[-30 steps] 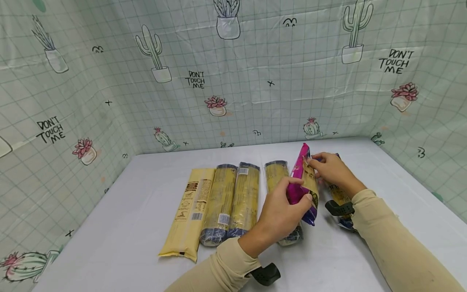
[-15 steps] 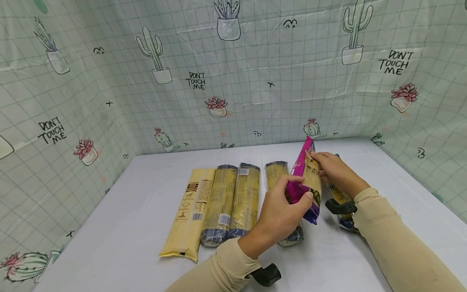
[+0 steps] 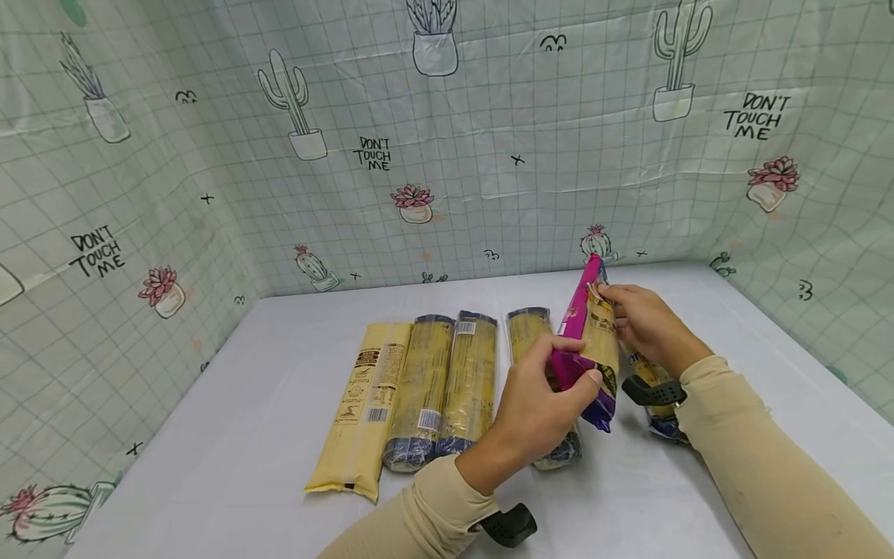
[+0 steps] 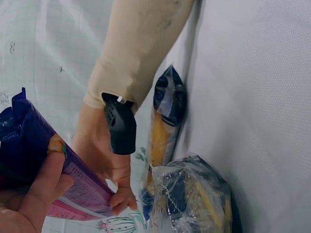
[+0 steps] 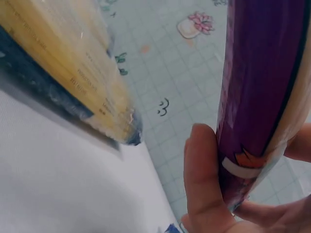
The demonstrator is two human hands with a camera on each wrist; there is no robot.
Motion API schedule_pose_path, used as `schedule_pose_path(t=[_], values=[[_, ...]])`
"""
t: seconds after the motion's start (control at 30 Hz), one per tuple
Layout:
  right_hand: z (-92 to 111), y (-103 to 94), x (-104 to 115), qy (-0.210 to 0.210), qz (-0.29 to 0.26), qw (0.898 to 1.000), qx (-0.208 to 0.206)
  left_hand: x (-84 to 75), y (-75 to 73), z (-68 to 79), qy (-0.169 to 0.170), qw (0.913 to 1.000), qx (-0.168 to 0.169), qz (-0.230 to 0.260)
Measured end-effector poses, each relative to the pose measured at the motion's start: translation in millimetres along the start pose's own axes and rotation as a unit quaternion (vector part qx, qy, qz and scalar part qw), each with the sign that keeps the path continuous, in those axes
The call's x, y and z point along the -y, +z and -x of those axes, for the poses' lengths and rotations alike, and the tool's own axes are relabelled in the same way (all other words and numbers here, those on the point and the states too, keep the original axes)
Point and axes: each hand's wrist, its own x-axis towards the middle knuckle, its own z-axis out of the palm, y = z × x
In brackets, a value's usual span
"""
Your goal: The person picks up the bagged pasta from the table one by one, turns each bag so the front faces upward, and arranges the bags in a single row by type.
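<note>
Between the left grip (image 3: 534, 400) and right grip (image 3: 649, 322), both pinching it, the pink packet (image 3: 599, 335) seems light, slick-skinned, probably brittle inside; best supported towards both ends.

So the pink pack (image 3: 597, 334) crept up and a bit rightward, and the right hand (image 3: 649, 322) rose with it.

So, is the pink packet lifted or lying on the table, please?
Lifted: the left hand and right hand grip the pink packet, and wrist views show it off the table.
</note>
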Motion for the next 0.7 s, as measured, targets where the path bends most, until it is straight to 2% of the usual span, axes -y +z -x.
schedule_pose_path(t=[0.17, 0.37, 0.7], values=[[1.4, 0.4, 3.5, -0.013, -0.01, 1.0, -0.026, 1.7, -0.3, 0.8, -0.006, 0.9999, 0.004, 0.008], [3.2, 0.9, 6.0, -0.021, 0.02, 0.998, -0.055, 3.6, 0.6, 0.4, -0.017, 0.9994, 0.022, 0.023], [5.9, 0.1, 6.2, -0.034, 0.043, 0.995, -0.089, -0.1, 2.3, 0.5, -0.074, 0.9948, 0.045, 0.053]])
